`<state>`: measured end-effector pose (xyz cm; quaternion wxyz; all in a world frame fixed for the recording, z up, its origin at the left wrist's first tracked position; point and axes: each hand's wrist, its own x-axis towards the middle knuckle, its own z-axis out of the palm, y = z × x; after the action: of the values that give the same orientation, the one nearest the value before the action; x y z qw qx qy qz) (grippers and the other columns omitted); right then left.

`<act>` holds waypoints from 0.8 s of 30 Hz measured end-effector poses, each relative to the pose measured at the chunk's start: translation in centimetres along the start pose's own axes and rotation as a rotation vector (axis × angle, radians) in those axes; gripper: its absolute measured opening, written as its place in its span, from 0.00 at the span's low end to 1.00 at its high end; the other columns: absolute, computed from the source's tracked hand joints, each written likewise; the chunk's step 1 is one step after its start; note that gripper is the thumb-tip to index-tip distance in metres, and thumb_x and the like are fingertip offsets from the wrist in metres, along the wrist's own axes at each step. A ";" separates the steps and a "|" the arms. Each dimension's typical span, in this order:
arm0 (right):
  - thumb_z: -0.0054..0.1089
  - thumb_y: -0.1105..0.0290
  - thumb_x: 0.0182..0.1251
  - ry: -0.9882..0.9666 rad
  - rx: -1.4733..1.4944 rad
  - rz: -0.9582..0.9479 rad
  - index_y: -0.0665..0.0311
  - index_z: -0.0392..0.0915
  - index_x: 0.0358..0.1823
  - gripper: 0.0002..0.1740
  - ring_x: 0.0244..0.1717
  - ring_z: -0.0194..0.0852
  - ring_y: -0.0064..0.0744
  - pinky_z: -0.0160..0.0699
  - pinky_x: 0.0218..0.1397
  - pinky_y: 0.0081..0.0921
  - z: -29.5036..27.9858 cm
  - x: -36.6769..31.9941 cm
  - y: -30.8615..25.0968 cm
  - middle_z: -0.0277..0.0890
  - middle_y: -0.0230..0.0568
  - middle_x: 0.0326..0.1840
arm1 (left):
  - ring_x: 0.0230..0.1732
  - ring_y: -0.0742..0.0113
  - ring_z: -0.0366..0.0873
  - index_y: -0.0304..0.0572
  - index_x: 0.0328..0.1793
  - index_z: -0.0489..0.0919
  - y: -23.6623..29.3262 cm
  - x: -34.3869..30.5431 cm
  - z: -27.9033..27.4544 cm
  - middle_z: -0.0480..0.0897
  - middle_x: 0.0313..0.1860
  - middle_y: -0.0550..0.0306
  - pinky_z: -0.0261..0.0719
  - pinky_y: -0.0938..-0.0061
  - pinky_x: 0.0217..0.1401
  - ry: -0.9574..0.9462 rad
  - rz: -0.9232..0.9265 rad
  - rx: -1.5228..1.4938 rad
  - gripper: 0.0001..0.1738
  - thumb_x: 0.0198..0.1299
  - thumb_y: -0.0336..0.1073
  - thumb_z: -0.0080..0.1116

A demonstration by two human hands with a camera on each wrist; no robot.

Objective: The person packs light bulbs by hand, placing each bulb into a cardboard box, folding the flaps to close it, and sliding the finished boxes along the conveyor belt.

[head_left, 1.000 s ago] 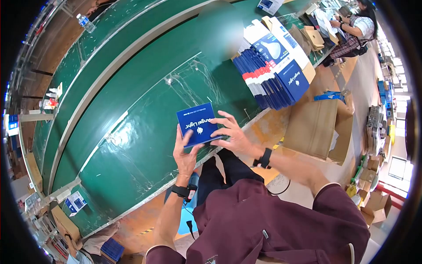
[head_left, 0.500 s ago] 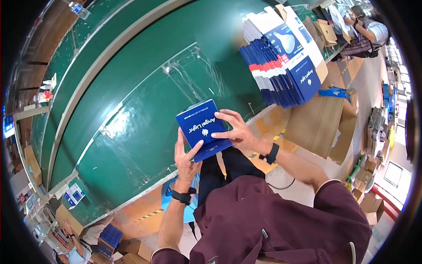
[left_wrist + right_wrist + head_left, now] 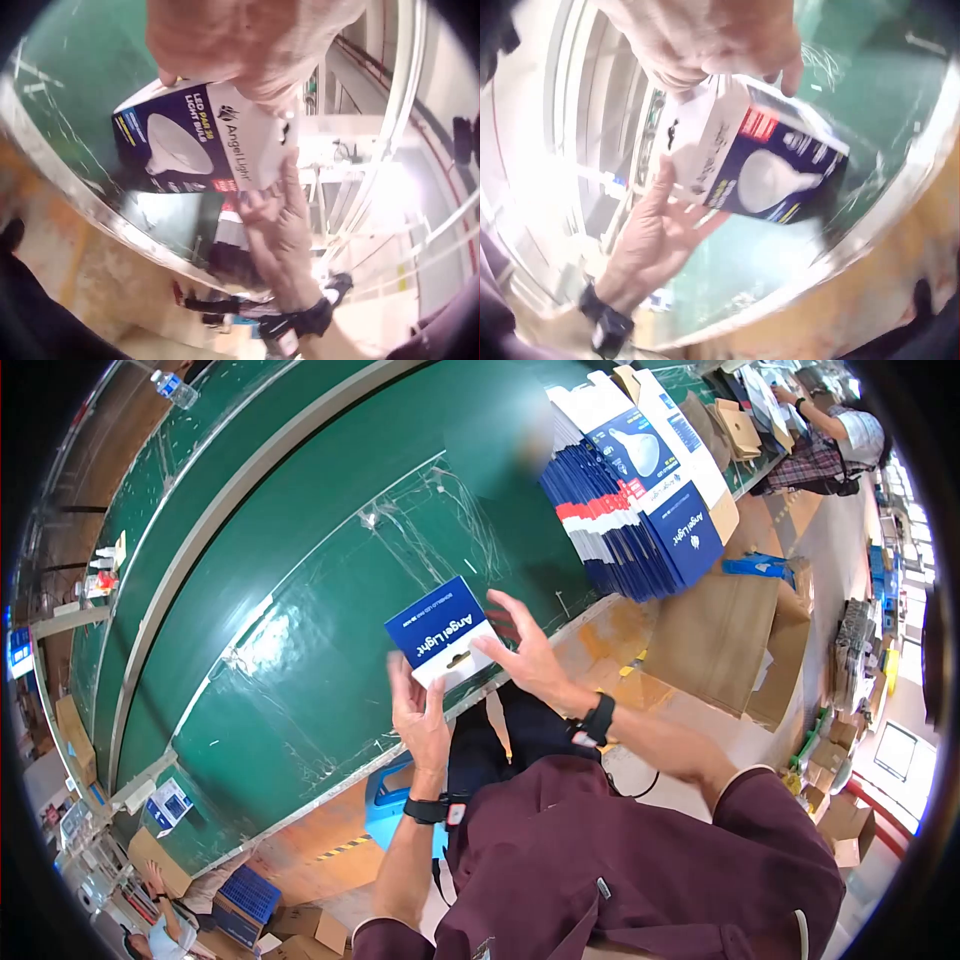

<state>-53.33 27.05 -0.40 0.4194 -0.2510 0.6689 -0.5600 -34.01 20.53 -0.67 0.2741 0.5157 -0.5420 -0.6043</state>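
A blue-and-white light bulb box (image 3: 435,622) is held between both hands over the green tabletop, its white flap (image 3: 462,669) with a hanging slot towards the person. From the lower left, my left hand (image 3: 420,725) holds it, thumb by the flap and fingers along the side. My right hand (image 3: 540,668) is at the right side, thumb at the flap's edge and the other fingers spread beyond. A bulb picture shows on one face of the box (image 3: 176,150) in the left wrist view. Part of the box (image 3: 757,172) lies under the right hand in the right wrist view.
A stack of flattened printed boxes (image 3: 690,540) stands at the table's right edge. Below it is an open brown carton (image 3: 710,645). Another bulb box (image 3: 168,804) sits at the left end, and a water bottle (image 3: 175,389) is far left. Other people work at both ends.
The box has been turned: the blue flap folded towards the person has given way to a white one with a slot. The right fingers have lifted off the blue front.
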 end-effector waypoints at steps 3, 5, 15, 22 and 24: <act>0.69 0.57 0.78 0.026 -0.034 0.021 0.72 0.58 0.85 0.44 0.78 0.68 0.41 0.69 0.80 0.37 1.6 -0.1 1.8 0.67 0.54 0.80 | 0.74 0.58 0.74 0.31 0.88 0.59 1.7 0.5 2.7 0.79 0.72 0.42 0.69 0.65 0.77 0.132 -0.045 -0.179 0.34 0.83 0.38 0.51; 0.68 0.56 0.78 -0.005 -0.099 0.032 0.73 0.55 0.85 0.46 0.78 0.69 0.39 0.68 0.79 0.35 1.3 0.1 1.4 0.68 0.55 0.80 | 0.69 0.58 0.77 0.28 0.85 0.63 1.3 1.2 2.0 0.79 0.71 0.40 0.73 0.66 0.73 -0.016 -0.059 0.112 0.34 0.86 0.47 0.45; 0.61 0.53 0.82 -0.297 0.224 0.241 0.68 0.42 0.90 0.49 0.83 0.58 0.37 0.55 0.85 0.32 0.5 2.9 1.5 0.58 0.52 0.85 | 0.89 0.37 0.51 0.29 0.89 0.52 5.1 3.7 4.7 0.51 0.90 0.28 0.52 0.51 0.88 0.218 0.100 0.421 0.38 0.83 0.45 0.45; 0.40 0.38 0.86 -0.275 0.055 0.144 0.75 0.39 0.89 0.51 0.94 0.28 0.50 0.32 0.93 0.41 0.5 2.2 4.5 0.34 0.62 0.93 | 0.85 0.31 0.57 0.40 0.76 0.78 4.8 8.2 8.0 0.59 0.86 0.29 0.59 0.40 0.81 0.343 0.382 1.164 0.27 0.83 0.48 0.45; 0.39 0.40 0.87 -0.344 0.008 0.164 0.76 0.39 0.88 0.50 0.94 0.28 0.54 0.31 0.93 0.43 -0.1 2.6 3.4 0.34 0.65 0.93 | 0.83 0.32 0.59 0.42 0.75 0.79 4.4 8.3 8.2 0.64 0.84 0.34 0.61 0.40 0.80 0.342 0.373 1.171 0.25 0.83 0.46 0.44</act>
<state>-54.32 25.88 -4.34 0.5731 -0.2858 0.6032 -0.4754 -45.22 15.01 -0.23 0.1300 0.5662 -0.8118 -0.0592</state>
